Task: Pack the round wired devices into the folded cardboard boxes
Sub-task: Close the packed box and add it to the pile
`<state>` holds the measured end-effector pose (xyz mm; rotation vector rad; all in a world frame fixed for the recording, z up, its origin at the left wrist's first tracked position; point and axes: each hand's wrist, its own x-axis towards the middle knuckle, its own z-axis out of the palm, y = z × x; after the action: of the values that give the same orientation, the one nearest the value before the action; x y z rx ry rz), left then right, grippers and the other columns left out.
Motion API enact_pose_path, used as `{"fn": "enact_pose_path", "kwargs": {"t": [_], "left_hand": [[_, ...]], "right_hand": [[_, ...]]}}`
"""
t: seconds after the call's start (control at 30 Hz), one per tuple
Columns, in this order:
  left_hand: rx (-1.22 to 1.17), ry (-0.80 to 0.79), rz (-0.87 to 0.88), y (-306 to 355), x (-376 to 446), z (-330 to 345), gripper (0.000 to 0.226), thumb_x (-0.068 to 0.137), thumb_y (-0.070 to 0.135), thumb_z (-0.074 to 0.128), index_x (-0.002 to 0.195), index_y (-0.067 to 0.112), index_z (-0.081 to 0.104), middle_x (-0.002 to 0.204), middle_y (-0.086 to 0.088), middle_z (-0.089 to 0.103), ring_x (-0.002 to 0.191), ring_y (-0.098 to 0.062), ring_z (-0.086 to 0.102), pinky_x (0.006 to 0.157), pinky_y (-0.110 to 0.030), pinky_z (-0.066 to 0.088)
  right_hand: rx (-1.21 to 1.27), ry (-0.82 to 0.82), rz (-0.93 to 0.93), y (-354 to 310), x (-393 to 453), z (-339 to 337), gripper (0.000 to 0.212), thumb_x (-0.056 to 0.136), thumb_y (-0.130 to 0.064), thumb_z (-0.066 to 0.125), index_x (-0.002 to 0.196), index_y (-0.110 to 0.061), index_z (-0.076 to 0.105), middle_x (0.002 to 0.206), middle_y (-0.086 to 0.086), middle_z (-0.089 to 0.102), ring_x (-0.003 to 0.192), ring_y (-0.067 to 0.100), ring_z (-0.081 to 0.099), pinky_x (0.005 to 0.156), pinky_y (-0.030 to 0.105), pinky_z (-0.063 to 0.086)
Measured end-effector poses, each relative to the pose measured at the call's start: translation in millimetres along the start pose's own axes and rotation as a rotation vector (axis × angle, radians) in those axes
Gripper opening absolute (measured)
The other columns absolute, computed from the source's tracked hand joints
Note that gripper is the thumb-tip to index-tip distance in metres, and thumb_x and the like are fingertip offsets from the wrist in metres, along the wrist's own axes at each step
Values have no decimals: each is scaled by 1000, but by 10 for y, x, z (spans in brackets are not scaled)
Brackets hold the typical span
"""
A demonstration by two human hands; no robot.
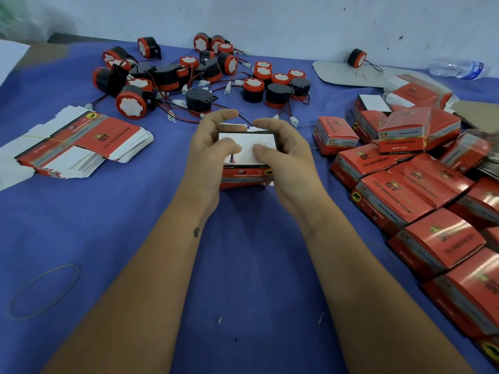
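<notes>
A person's two hands grip a red cardboard box (pixel 247 168) above the middle of a table (pixel 243 265) covered in blue cloth. The left hand (pixel 209 155) wraps the box's left side, its thumb pressing the white top flap; the right hand (pixel 283 155) curls round the right side, its thumb on the same flap. The box stands upright with its printed red face toward the camera, and a short piece of thin wire shows at the edge of the flap between the thumbs. Beyond the hands, a loose heap of round black-and-red wired devices (pixel 205 76) lies tangled with white connectors across the far part of the table, and a single device (pixel 356 58) sits apart near the wall at the right. A bundle of flat, unfolded box blanks (pixel 89 141) rests to the left, fanned out. At the right, a pile of closed red boxes (pixel 421 184) runs down the table edge. A clear plastic bottle (pixel 456 68) lies on its side at far right, and a rubber band (pixel 44 291) rests on the cloth at near left.
</notes>
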<state>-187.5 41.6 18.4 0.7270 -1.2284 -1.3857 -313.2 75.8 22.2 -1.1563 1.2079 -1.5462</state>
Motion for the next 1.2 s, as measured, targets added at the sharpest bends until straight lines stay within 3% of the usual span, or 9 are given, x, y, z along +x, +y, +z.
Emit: {"fn": "enact_pose_path", "kwargs": {"t": [0.17, 0.5, 0.6, 0.67, 0.73, 0.83, 1.0, 1.1, 1.2], "left_hand": [[78, -15, -51, 22, -4, -42, 40, 63, 5, 51, 92, 25, 71, 95, 3, 70, 92, -22, 67, 68, -38, 58], [212, -54, 60, 0, -12, -47, 39, 67, 4, 55, 95, 29, 67, 95, 13, 69, 88, -7, 68, 68, -23, 55], [108, -54, 7, -15, -27, -28, 25, 88, 23, 55, 109, 32, 66, 108, 14, 66, 98, -8, 66, 75, -25, 55], [105, 65, -74, -1, 32, 22, 29, 98, 42, 43, 120, 38, 62, 124, 13, 59, 111, -8, 61, 84, -25, 53], [212, 202, -150, 10, 71, 64, 42, 89, 57, 42, 119, 34, 62, 126, 7, 58, 113, -11, 58, 90, -27, 48], [246, 38, -163, -42, -44, 6, 54, 87, 67, 37, 113, 30, 65, 118, 6, 68, 110, -10, 62, 97, -31, 46], [324, -185, -302, 24, 100, 0, 117, 47, 100, 38, 106, 2, 60, 92, -15, 63, 97, -21, 57, 66, -14, 48], [263, -127, -190, -22, 106, -74, 70, 80, 41, 67, 139, 11, 46, 114, -12, 68, 101, -20, 65, 84, -34, 54], [156, 260, -66, -58, 179, -176, 55, 87, 13, 70, 137, 7, 49, 117, -4, 68, 103, -10, 67, 89, -25, 53]], "right_hand": [[269, 7, 167, 5, 6, -13, 26, 101, -24, 43, 111, -12, 65, 103, 9, 66, 82, 19, 64, 60, 30, 52], [-74, 17, 20, 42, 16, 5, 26, 84, 6, 57, 93, -18, 62, 93, 8, 67, 83, 20, 63, 68, 34, 54], [143, -9, 107, 36, -21, 31, 12, 92, -15, 54, 89, -17, 65, 93, 6, 70, 85, 20, 66, 63, 31, 54], [282, 50, 152, 34, -21, 36, 32, 99, -32, 45, 88, -15, 68, 95, 7, 72, 89, 23, 69, 65, 33, 57], [224, 153, -22, 3, -33, 55, 38, 99, -30, 43, 82, -7, 69, 94, 11, 70, 91, 24, 67, 72, 35, 56], [60, 197, -391, -35, -117, 101, 26, 89, -8, 46, 76, 8, 62, 82, 20, 62, 78, 21, 59, 71, 26, 49], [-283, 152, -629, 25, -169, 129, 32, 85, -16, 46, 74, 9, 61, 71, 24, 55, 70, 33, 50, 65, 44, 43], [-236, 148, -591, 14, -120, 143, 29, 86, -15, 46, 71, 7, 57, 80, 21, 58, 77, 29, 53, 69, 41, 45], [-118, 230, -456, -27, 62, 191, 16, 87, -7, 48, 77, 0, 56, 84, 17, 57, 80, 20, 52, 72, 31, 43]]}}
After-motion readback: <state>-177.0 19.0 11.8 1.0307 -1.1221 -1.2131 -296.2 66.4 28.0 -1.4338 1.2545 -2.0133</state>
